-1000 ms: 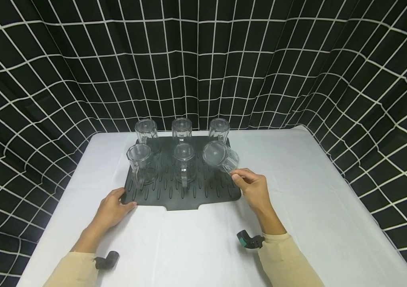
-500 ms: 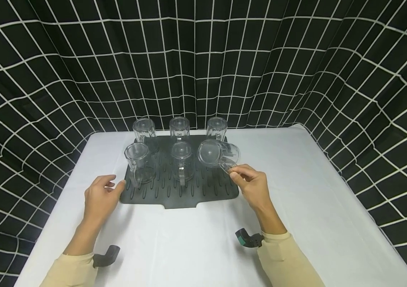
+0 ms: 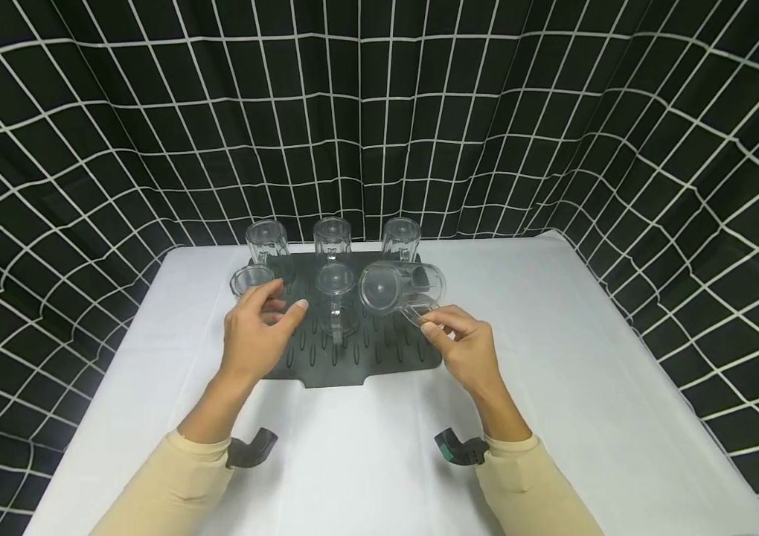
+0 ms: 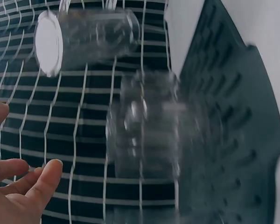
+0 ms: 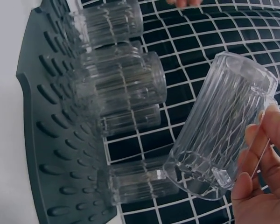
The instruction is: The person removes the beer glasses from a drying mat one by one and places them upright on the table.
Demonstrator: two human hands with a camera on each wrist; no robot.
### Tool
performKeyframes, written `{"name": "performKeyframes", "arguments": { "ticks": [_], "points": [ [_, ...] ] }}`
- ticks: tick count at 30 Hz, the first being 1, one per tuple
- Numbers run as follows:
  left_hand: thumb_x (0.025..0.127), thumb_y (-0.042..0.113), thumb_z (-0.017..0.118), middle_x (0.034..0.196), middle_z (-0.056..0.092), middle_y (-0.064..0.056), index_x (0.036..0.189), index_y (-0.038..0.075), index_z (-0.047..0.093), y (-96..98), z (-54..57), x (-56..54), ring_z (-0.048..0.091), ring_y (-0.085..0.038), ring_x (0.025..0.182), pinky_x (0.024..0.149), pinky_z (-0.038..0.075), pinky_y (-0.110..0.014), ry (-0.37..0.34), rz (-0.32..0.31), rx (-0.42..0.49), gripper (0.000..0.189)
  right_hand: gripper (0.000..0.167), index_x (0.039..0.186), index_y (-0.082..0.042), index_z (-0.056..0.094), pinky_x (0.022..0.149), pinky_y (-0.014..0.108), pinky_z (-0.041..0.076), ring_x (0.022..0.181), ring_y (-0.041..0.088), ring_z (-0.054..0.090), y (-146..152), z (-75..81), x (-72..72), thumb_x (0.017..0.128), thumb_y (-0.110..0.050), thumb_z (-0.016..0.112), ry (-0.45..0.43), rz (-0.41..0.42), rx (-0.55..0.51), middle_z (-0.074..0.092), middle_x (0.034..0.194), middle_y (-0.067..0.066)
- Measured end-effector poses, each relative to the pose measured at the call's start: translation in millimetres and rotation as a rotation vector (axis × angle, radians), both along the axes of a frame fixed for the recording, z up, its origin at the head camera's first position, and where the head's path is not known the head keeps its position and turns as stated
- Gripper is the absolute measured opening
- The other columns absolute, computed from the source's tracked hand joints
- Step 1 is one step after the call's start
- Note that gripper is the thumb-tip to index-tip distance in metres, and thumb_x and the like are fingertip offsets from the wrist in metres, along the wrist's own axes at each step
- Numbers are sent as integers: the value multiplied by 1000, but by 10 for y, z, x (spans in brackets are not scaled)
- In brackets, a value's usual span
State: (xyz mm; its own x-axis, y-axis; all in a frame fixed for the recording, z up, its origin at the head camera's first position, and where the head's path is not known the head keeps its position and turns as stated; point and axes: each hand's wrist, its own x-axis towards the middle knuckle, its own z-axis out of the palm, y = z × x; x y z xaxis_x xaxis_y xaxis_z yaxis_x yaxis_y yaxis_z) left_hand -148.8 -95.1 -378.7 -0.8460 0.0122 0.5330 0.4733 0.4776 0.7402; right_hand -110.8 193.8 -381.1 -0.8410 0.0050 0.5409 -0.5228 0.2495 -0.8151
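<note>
clear mug (image 5: 214,123) tilted, right grip (image 3: 469,350) pinching handle (image 3: 411,313)

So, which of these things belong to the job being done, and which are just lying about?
Part of the job, I'd say:
tilted glass mug, held by its handle
right grip, holding it
left grip, holding nothing visible
dark ribbed mat
five other glass mugs, standing on that mat

Just there, it seems:
white tabletop
black grid-patterned curtain
wrist-worn cameras
</note>
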Motion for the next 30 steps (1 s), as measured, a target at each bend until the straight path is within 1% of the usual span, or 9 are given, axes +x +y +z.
{"name": "performKeyframes", "arguments": {
  "ticks": [3, 7, 11, 14, 18, 22, 26, 29, 30],
  "points": [
    [89, 26, 72, 121, 57, -18, 132, -5, 53, 180, 76, -15, 63, -29, 98, 77, 58, -38, -62, -66, 13, 56, 9, 88, 11, 70, 66, 20, 43, 81, 17, 57, -25, 8, 21, 80, 16, 69, 18, -15, 25, 67, 87, 22],
    [89, 36, 70, 125, 55, -18, 137, 0, 49, 379, 166, -35, 63, -29, 101, 74, 59, -38, -162, -133, 13, 64, 10, 89, 12, 70, 67, 21, 44, 85, 19, 59, -63, 8, 40, 80, 16, 69, 45, -8, 44, 66, 88, 22],
    [88, 47, 68, 130, 53, -13, 142, 7, 47, 517, 228, -43, 62, -26, 103, 71, 58, -38, -270, -148, 8, 71, 11, 89, 11, 70, 68, 20, 45, 87, 22, 59, -95, -2, 47, 79, 16, 69, 65, 7, 63, 66, 89, 22],
    [85, 53, 68, 132, 53, -9, 143, 12, 46, 587, 246, -51, 62, -24, 104, 72, 58, -39, -323, -143, -2, 74, 11, 87, 10, 71, 66, 20, 46, 82, 23, 58, -119, -1, 51, 78, 16, 70, 95, -6, 101, 67, 88, 19],
    [84, 53, 69, 131, 53, -9, 143, 12, 47, 659, 250, -66, 62, -22, 100, 71, 57, -38, -341, -157, -6, 75, 12, 86, 8, 72, 64, 22, 47, 78, 26, 57, -148, 12, 58, 77, 15, 72, 133, -32, 146, 68, 86, 17],
    [82, 55, 70, 130, 54, -8, 142, 12, 48, 715, 246, -78, 62, -20, 94, 68, 56, -36, -356, -163, -15, 78, 11, 85, 9, 71, 77, 27, 51, 85, 30, 60, -174, 34, 72, 76, 15, 73, 148, -48, 179, 68, 86, 17],
    [79, 59, 71, 109, 64, -9, 142, 13, 48, 749, 243, -86, 62, -18, 78, 59, 54, -35, -387, -144, -42, 81, 11, 85, 9, 72, 88, 34, 50, 88, 33, 61, -201, 59, 91, 75, 15, 73, 160, -55, 206, 68, 86, 17],
    [79, 56, 73, 100, 65, -9, 139, 11, 50, 758, 237, -90, 60, -19, 70, 56, 52, -34, -391, -129, -46, 78, 12, 84, 9, 72, 88, 37, 50, 87, 33, 60, -218, 67, 97, 74, 16, 73, 171, -55, 218, 67, 85, 17],
    [79, 53, 74, 102, 64, -8, 138, 11, 52, 760, 231, -94, 59, -18, 70, 56, 52, -34, -384, -124, -41, 76, 12, 84, 8, 72, 87, 38, 50, 87, 33, 60, -222, 63, 96, 74, 16, 74, 173, -55, 221, 67, 85, 17]
  ]
}}
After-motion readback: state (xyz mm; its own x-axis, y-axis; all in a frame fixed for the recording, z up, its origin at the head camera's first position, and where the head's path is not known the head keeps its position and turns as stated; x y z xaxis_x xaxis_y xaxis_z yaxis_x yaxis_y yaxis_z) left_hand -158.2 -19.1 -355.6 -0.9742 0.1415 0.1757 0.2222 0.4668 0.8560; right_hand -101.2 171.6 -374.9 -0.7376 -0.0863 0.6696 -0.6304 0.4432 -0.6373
